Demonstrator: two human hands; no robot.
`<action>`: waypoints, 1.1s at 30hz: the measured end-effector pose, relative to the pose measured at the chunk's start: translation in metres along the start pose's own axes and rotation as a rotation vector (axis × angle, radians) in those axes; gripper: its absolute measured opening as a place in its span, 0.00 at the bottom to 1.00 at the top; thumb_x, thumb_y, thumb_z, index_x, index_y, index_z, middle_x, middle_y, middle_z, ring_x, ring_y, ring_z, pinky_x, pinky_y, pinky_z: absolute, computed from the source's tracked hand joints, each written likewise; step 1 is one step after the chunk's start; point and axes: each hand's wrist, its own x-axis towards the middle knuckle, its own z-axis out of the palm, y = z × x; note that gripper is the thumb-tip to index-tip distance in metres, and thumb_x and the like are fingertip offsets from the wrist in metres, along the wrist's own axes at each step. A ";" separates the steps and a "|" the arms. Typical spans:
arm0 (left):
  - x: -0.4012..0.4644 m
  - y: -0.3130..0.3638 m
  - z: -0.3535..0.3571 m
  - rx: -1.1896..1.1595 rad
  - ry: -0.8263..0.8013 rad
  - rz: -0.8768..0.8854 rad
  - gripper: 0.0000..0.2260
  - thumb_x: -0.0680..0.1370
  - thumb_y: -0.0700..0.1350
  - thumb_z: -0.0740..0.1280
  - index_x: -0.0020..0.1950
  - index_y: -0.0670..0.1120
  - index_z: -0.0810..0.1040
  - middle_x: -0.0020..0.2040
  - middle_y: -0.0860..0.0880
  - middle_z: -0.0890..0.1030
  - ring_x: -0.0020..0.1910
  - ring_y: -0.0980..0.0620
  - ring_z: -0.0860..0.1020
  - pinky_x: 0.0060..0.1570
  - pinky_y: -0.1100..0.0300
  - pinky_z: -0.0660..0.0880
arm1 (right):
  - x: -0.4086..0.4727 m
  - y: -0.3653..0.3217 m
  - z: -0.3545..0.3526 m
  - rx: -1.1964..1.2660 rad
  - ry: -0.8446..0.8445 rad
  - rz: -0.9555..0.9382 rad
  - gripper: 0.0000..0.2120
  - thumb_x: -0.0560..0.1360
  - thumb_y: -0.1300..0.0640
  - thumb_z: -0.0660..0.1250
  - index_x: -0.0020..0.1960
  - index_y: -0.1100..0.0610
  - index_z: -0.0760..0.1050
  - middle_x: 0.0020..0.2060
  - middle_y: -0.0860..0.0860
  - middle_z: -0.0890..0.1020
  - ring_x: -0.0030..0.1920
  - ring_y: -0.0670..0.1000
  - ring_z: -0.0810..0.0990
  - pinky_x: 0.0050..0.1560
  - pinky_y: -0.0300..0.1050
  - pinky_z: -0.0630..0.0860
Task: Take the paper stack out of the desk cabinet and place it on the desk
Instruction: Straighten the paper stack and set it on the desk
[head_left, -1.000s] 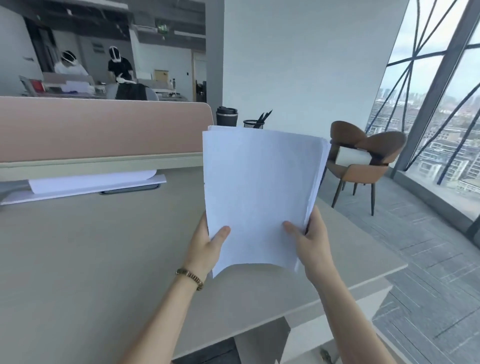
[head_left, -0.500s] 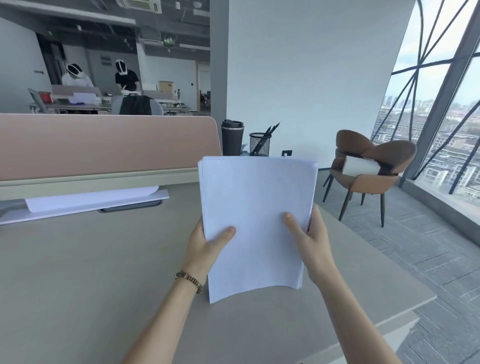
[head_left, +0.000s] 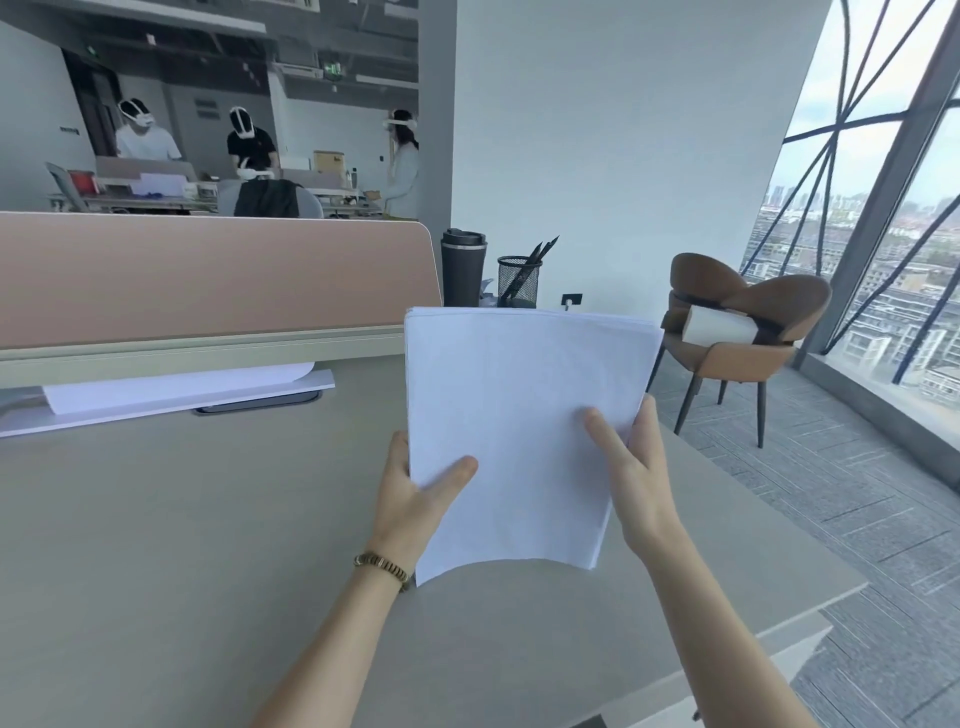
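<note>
White and slightly bowed along its lower edge, the paper stack (head_left: 524, 436) is held up above the desk (head_left: 182, 519), tilted toward the camera and not lying flat on the surface. The left hand (head_left: 410, 499) grasps its left edge with the thumb across the front sheet, a bracelet (head_left: 382, 566) at the wrist, while the right hand (head_left: 636, 478) clamps the right edge in the same way. Behind the stack stand a dark tumbler (head_left: 462, 267) and a mesh pen cup (head_left: 519, 280), beside a pink divider panel (head_left: 208, 275); a brown chair (head_left: 743, 322) sits well apart by the window.

brown chair (head_left: 737, 317), big windows (head_left: 883, 218), white wall (head_left: 597, 130)
</note>
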 end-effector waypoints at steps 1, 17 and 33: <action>-0.002 -0.004 -0.001 0.006 0.001 -0.018 0.18 0.71 0.40 0.77 0.58 0.52 0.78 0.51 0.56 0.86 0.50 0.59 0.84 0.44 0.67 0.80 | 0.000 0.002 0.001 -0.017 0.001 -0.003 0.11 0.78 0.52 0.69 0.59 0.46 0.73 0.55 0.44 0.83 0.58 0.48 0.83 0.57 0.51 0.80; -0.014 -0.031 -0.003 0.162 -0.003 -0.113 0.08 0.72 0.42 0.77 0.47 0.52 0.84 0.41 0.65 0.86 0.45 0.67 0.83 0.37 0.77 0.74 | -0.025 0.064 0.001 -0.075 -0.003 0.148 0.19 0.77 0.55 0.72 0.64 0.42 0.73 0.60 0.43 0.83 0.60 0.46 0.83 0.63 0.58 0.78; 0.035 -0.043 0.013 0.363 -0.013 -0.106 0.08 0.71 0.46 0.77 0.46 0.53 0.82 0.46 0.58 0.86 0.42 0.69 0.82 0.42 0.67 0.75 | 0.001 0.096 -0.011 -0.179 0.032 0.323 0.14 0.74 0.48 0.71 0.55 0.53 0.73 0.54 0.53 0.84 0.54 0.55 0.85 0.56 0.61 0.81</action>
